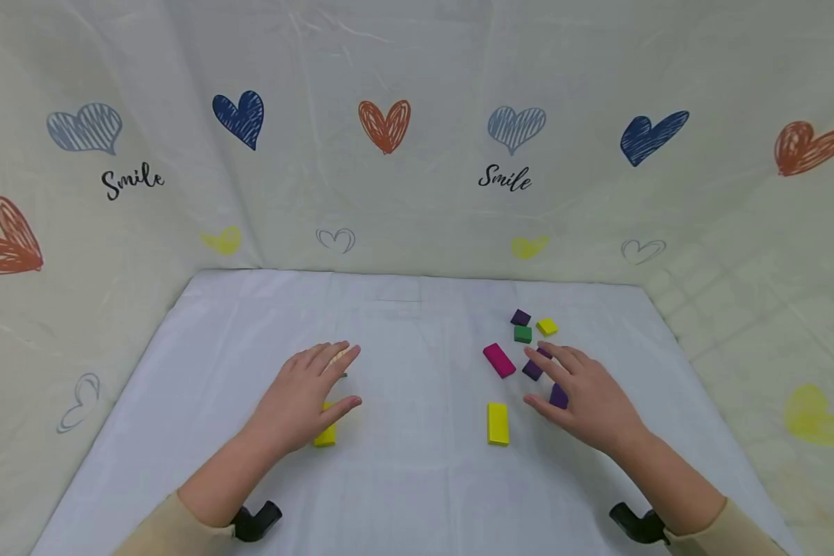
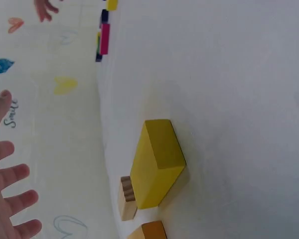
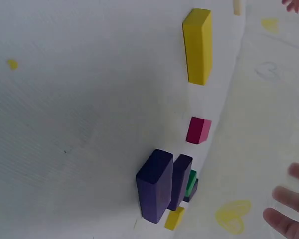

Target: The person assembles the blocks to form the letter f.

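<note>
My left hand (image 1: 306, 398) hovers over the left side of the table, fingers spread and holding nothing. It partly hides a yellow block (image 1: 325, 439); the left wrist view also shows a plain wooden block (image 2: 127, 199) and an orange block (image 2: 153, 230) beside that one. On the other side, my right hand (image 1: 589, 392) is held over purple blocks (image 3: 154, 186), its fingers apart and nothing in them. A second yellow block (image 1: 497, 424) lies to the left of this hand, and a pink block (image 1: 499, 360) lies beyond its fingertips.
Farther back on the right lie a green block (image 1: 523, 334), a dark purple block (image 1: 520, 317) and a small yellow block (image 1: 547, 327). A white cloth (image 1: 417, 494) covers the table. Behind it and along both sides hangs a curtain (image 1: 438, 208) printed with hearts.
</note>
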`<state>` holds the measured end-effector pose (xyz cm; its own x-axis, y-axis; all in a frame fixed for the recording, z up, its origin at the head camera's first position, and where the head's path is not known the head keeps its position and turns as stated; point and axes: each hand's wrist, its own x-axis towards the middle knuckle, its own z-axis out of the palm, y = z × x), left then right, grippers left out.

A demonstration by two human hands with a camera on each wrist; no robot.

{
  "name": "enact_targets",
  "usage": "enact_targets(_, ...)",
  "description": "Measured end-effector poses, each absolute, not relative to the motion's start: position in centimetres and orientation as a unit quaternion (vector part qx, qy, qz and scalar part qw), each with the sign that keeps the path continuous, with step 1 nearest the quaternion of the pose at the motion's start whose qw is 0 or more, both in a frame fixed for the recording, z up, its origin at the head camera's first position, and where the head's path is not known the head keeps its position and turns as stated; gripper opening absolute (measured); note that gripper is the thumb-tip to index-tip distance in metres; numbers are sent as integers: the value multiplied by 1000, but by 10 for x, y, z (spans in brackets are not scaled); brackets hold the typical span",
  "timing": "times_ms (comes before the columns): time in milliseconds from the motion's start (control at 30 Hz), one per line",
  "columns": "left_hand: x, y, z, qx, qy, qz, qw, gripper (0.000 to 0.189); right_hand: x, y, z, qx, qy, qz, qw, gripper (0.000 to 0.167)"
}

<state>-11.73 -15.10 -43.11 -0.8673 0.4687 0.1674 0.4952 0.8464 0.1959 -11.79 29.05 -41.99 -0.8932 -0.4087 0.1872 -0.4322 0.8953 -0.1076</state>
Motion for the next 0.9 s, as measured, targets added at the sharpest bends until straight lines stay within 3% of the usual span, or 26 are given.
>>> enact_targets(200,-119,-134,-439,-246,-954,-167,36,72,-113,286,-425,187,-978,82,39,69)
enact_targets(633,-127,-80,-455,-205,-915,-327,-120,66,-109,272,-441,141,-982,125,-25,55)
enact_targets(900,-131,-44,-462,-184,-885,-382,-189,62,-111,267,-448,122,-975,154,-105,50)
